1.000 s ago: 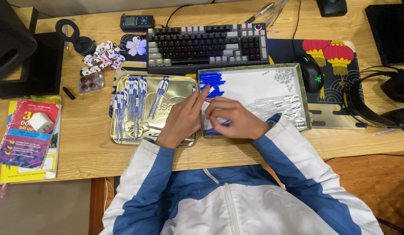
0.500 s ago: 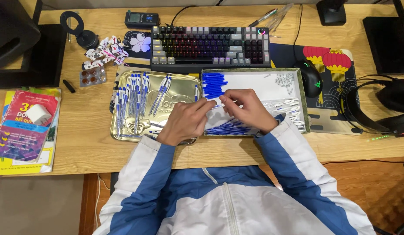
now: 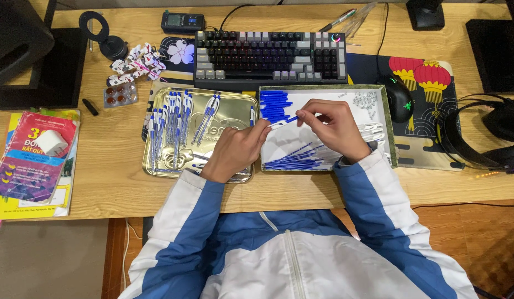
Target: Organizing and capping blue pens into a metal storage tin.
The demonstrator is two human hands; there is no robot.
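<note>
Two hands pinch one pen between them: left hand grips white barrel end, right hand grips blue refill. Below grip, white tray with loose refills; left, gold tray of finished pens; beyond, keyboard on tabletop.

The desk is pale, grained wood. On it a shiny gold tray holds white pens with blue ends, and to its right a green-rimmed box with a white inside holds solid blue refills and blue caps. Farther off, the keyboard mixes black and grey keys (with faint rainbow lighting). The black mouse mat at right shows red lanterns. The sleeves are blue and white.
</note>
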